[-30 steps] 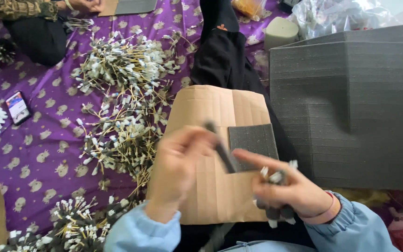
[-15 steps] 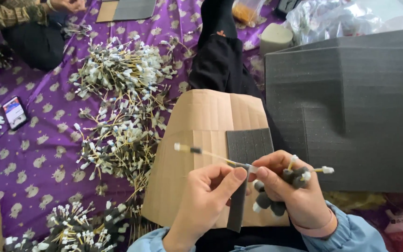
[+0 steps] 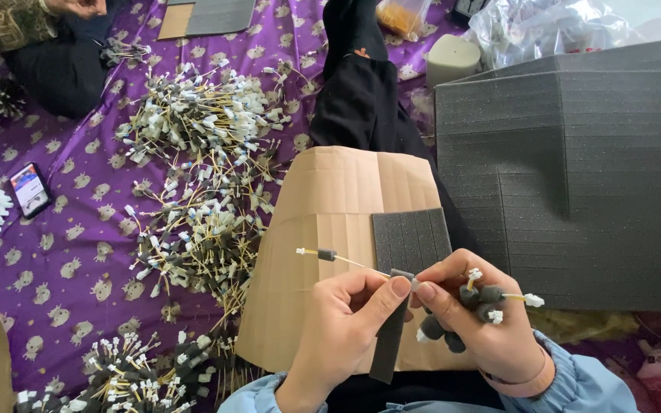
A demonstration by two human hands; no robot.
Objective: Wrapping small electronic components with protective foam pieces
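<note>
A creased sheet of brown corrugated cardboard (image 3: 330, 229) lies over the person's lap, just beyond both hands, and a flat square pad of dark grey foam (image 3: 411, 239), scored into small squares, rests on it right above the knuckles. To the right of the hands rises a large stack of the same grey foam sheets (image 3: 575, 168), matte and finely pitted, cut off by the frame edge.

The left hand (image 3: 346, 329) is curled, thumb pressed toward the fingers, pinching a narrow strip of grey foam (image 3: 386, 344) that hangs down between the two wrists. The right hand (image 3: 476, 321) is closed around a small bunch of thin yellow wires tipped with white plastic connectors and wrapped in little grey foam plugs (image 3: 477, 298); its thumb and forefinger meet the left thumb at the top of the strip. One thin yellow wire (image 3: 346, 261) sticks out from that pinch, up and to the left, with a dark sleeve and a white tip at its far end. Exactly which fingers grip the wire is hidden where the thumbs meet.

Left of the hands, on a purple patterned cloth (image 3: 63, 268), lie tangled heaps of the same wires (image 3: 193, 183). A phone (image 3: 30, 190) lies far left. Another person's hand (image 3: 78, 6) at the top left is mostly cropped.
</note>
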